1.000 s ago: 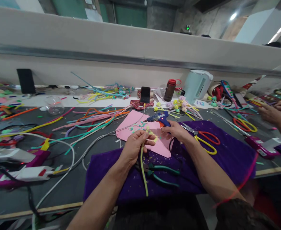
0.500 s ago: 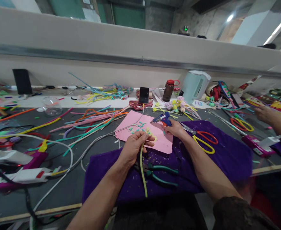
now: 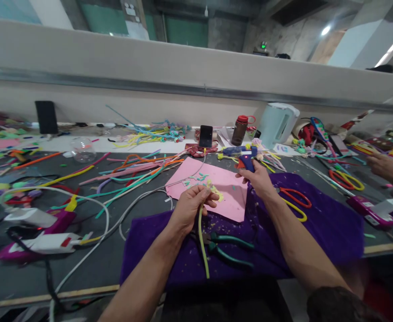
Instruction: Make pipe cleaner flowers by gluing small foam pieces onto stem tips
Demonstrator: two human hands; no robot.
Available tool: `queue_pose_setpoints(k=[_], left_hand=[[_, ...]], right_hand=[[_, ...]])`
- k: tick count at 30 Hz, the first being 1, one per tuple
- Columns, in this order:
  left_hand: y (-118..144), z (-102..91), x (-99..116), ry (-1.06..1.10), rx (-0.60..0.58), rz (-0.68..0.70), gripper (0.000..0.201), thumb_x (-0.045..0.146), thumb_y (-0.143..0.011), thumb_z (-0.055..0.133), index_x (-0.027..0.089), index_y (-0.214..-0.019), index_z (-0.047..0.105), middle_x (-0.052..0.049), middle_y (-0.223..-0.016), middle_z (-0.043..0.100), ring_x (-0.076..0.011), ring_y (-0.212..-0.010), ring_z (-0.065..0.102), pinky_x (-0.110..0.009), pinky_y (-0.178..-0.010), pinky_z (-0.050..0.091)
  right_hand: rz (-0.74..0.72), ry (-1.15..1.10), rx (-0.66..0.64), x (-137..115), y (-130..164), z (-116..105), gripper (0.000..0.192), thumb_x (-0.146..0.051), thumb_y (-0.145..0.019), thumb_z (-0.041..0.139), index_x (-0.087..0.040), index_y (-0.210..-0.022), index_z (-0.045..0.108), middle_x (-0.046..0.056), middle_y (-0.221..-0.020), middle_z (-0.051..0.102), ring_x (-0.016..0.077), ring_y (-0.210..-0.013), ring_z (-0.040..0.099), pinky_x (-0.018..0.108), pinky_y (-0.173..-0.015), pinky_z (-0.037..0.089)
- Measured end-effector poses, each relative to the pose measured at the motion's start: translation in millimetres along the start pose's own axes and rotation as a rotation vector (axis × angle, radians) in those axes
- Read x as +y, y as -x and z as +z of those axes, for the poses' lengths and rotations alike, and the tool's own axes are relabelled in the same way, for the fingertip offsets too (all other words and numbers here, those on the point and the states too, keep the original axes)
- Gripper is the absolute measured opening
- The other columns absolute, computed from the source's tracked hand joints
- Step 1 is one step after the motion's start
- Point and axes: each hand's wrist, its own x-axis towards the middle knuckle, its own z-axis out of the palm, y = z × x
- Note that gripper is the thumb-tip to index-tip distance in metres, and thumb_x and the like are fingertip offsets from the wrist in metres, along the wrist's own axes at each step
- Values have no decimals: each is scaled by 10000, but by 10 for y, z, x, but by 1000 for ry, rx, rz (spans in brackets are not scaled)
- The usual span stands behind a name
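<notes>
Left hand (image 3: 191, 206) pinching yellow stem (image 3: 201, 232); right hand (image 3: 258, 179) gripping glue gun (image 3: 245, 158). Best kept steady, nozzle clear of left fingertips.

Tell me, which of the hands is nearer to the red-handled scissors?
Right. The right hand, gripping the blue glue gun, is just left of the scissors; the left hand, holding the yellow-green stem, is farther left.

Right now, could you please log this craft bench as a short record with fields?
Left hand: fingers pinch a yellow-green stem topped by a small yellow piece
Right hand: grips a blue glue gun, nozzle pointing left
Beneath: pink sheet on purple cloth
Near hands: green-handled pliers, red and yellow scissors
Another person: a hand at far right
</notes>
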Motion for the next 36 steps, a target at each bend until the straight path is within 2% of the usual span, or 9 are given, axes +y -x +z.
queue_pose_setpoints(k=[2, 5, 12, 15, 19, 22, 25, 29, 36], left_hand=[[6, -3, 16, 21, 21, 20, 248, 361, -725, 629, 121, -721, 567, -50, -744, 675, -53, -495, 555, -118, -366, 355], [4, -17, 21, 48, 66, 51, 250, 362, -721, 632, 122, -734, 564, -43, -729, 671, -50, -485, 549, -121, -368, 350], [-14, -60, 17, 74, 130, 106, 279, 406, -699, 636, 143, -733, 550, -37, -755, 675, -73, -537, 572, -138, -372, 336], [-18, -71, 25, 58, 146, 125, 282, 410, -706, 626, 142, -722, 539, -39, -752, 675, -70, -526, 568, -139, -375, 336], [-15, -79, 29, -13, 174, 163, 286, 418, -716, 611, 141, -730, 539, -48, -771, 676, -73, -530, 568, -141, -381, 342], [-5, -76, 34, -136, 216, 208, 288, 426, -720, 598, 143, -753, 556, -50, -784, 675, -86, -552, 574, -150, -393, 359], [7, -73, 47, -295, 270, 246, 275, 420, -732, 579, 147, -769, 574, -54, -781, 677, -100, -555, 576, -165, -406, 373], [15, -83, 61, -452, 347, 327, 225, 384, -733, 581, 159, -728, 585, -33, -706, 667, -100, -519, 560, -199, -494, 429], [17, -101, 74, -480, 376, 333, 198, 370, -718, 599, 175, -684, 590, -9, -629, 653, -85, -447, 480, -192, -447, 374]], right_hand=[[-25, -287, -78, -148, 91, 6, 318, -295, -694, 587, -173, -977, 507, 54, -912, 632, 116, -579, 592, 191, -423, 401], [29, -490, -149, -323, 236, 1, 331, -264, -667, 638, -177, -966, 526, 49, -874, 634, 61, -456, 490, 176, -372, 325], [109, -531, -243, -374, 418, 5, 450, -266, -628, 668, -182, -1039, 507, 43, -818, 618, 40, -393, 364, 197, -360, 249], [122, -569, -242, -355, 432, 7, 405, -315, -645, 653, -186, -1003, 512, 26, -749, 587, 64, -426, 396, 204, -374, 277], [110, -671, -203, -398, 466, 12, 246, -354, -703, 584, -198, -890, 549, 44, -775, 584, 117, -546, 497, 229, -437, 358], [47, -651, -218, -462, 502, 20, 236, -306, -706, 577, -192, -912, 571, 51, -720, 591, 149, -596, 530, 248, -465, 383], [34, -582, -278, -502, 528, 15, 277, -286, -712, 585, -188, -970, 565, 27, -630, 580, 128, -491, 491, 238, -414, 347], [2, -469, -327, -488, 548, -17, 195, -290, -705, 613, -170, -857, 585, -1, -560, 552, 90, -395, 417, 244, -412, 338], [-27, -179, -321, -435, 597, -89, 258, -393, -767, 553, -150, -796, 633, 15, -523, 544, 123, -463, 463, 264, -485, 380]])
